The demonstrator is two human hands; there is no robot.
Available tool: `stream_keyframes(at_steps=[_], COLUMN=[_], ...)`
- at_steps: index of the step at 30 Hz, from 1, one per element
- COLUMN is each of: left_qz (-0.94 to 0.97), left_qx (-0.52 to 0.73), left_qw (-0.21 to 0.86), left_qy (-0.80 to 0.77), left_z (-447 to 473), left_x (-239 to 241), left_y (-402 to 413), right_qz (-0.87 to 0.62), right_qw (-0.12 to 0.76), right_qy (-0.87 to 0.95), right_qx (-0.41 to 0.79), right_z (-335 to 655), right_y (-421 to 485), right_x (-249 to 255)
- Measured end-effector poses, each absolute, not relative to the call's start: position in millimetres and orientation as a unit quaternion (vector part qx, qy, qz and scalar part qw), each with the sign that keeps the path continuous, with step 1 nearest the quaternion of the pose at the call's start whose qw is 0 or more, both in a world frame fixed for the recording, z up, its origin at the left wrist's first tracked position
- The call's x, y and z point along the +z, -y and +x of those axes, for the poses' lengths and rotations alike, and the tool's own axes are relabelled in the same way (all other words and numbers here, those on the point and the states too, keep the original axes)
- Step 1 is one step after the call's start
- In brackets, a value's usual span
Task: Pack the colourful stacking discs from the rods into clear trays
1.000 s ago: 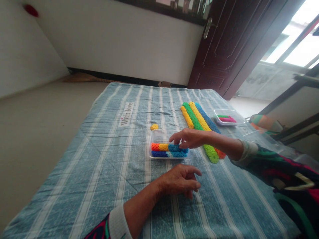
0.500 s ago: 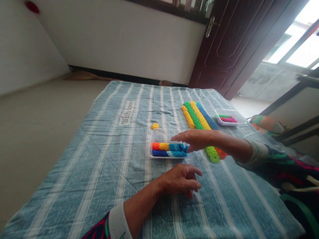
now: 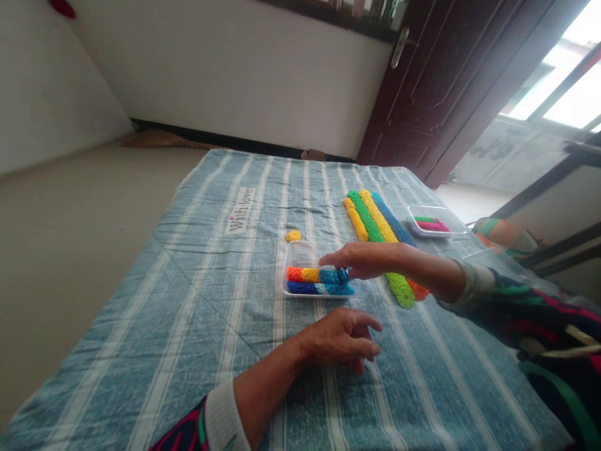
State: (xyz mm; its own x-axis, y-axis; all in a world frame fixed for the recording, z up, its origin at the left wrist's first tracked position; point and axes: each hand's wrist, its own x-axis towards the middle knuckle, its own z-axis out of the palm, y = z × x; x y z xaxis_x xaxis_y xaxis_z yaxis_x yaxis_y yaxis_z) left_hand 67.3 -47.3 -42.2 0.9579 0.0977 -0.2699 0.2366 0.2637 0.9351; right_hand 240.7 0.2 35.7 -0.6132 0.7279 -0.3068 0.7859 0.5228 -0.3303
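Note:
A clear plastic tray (image 3: 297, 254) on the striped cloth holds two rows of stacked round plastic discs (image 3: 312, 282) in orange, yellow and blue. My right hand (image 3: 364, 260) reaches over the tray's right end, thumb and fingers pinched on the blue discs there, index finger stretched out. My left hand (image 3: 340, 338) rests on the cloth just in front of the tray, fingers loosely curled and holding nothing.
Long rows of yellow, green and blue discs (image 3: 375, 225) lie to the right of the tray. A single yellow disc (image 3: 293, 235) sits behind it. A second clear tray (image 3: 434, 222) with green and pink pieces stands at the far right. A dark door (image 3: 422, 81) is beyond the table.
My right hand has stayed at the tray's right end, shifting slightly over the blue discs. My left hand has not moved. The camera has tilted a little.

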Motion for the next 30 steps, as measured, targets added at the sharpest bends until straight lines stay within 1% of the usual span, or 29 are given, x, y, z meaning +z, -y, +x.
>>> stream_keyframes(at_steps=[3, 9, 14, 20, 30], left_qz=[0.606, 0.603, 0.604, 0.603, 0.603], left_qx=[-0.043, -0.039, -0.038, -0.039, -0.038], left_qw=[0.783, 0.785, 0.784, 0.784, 0.783], left_qy=[-0.138, -0.140, -0.136, -0.142, -0.148], left_z=[67, 68, 68, 67, 68], left_x=[-42, -44, -45, -46, -43], left_y=[48, 50, 49, 49, 50], right_qz=[0.430, 0.426, 0.424, 0.445, 0.463], right_qw=[0.070, 0.027, -0.022, -0.050, -0.064], right_qy=[-0.870, -0.879, -0.875, -0.862, -0.855], right_qx=[-0.233, -0.214, -0.234, -0.238, -0.224], right_z=[240, 241, 243, 247, 245], right_y=[0, 9, 12, 10, 11], right_x=[37, 36, 32, 24, 21])
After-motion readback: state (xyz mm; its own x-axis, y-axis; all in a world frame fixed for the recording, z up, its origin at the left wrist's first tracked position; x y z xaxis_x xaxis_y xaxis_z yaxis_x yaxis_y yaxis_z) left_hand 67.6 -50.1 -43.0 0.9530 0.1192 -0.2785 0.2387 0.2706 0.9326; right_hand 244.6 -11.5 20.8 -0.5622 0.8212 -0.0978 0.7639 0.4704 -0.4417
